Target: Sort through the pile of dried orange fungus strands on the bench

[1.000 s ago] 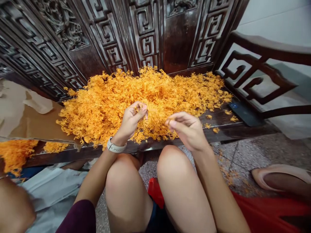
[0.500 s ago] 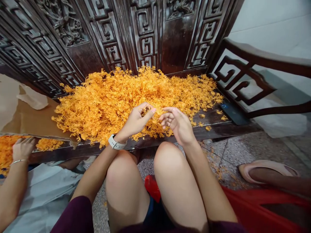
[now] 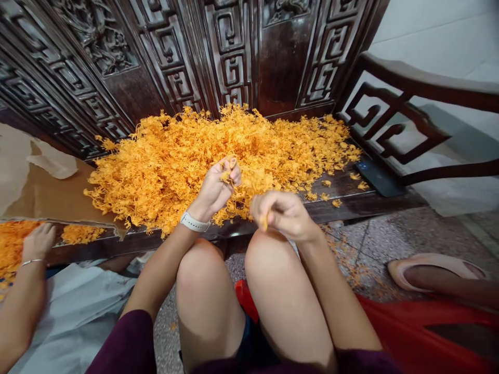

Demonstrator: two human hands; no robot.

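A big heap of small orange, curly-armed plastic-looking pieces (image 3: 175, 161) lies on the dark wooden bench (image 3: 351, 208). In front of the heap's middle, my left hand (image 3: 216, 188) has its fingers curled around an orange piece (image 3: 226, 175). To its right and lower, just above my right knee, my right hand (image 3: 286, 214) pinches a small orange bit (image 3: 265, 221) between thumb and fingers. The fingertips of the right hand are slightly blurred. My hands are apart from each other.
A carved backrest (image 3: 234, 52) rises behind the heap, and an armrest (image 3: 413, 119) stands at right. A dark phone (image 3: 380, 179) lies by it. A cardboard sheet (image 3: 78, 192) and another person's hand (image 3: 39, 241) are at left. Orange scraps (image 3: 358, 275) litter the floor.
My hands have moved apart. The right has come down toward my knee and closed on a small orange bit; the left has turned upward, fingers curled around an orange piece.
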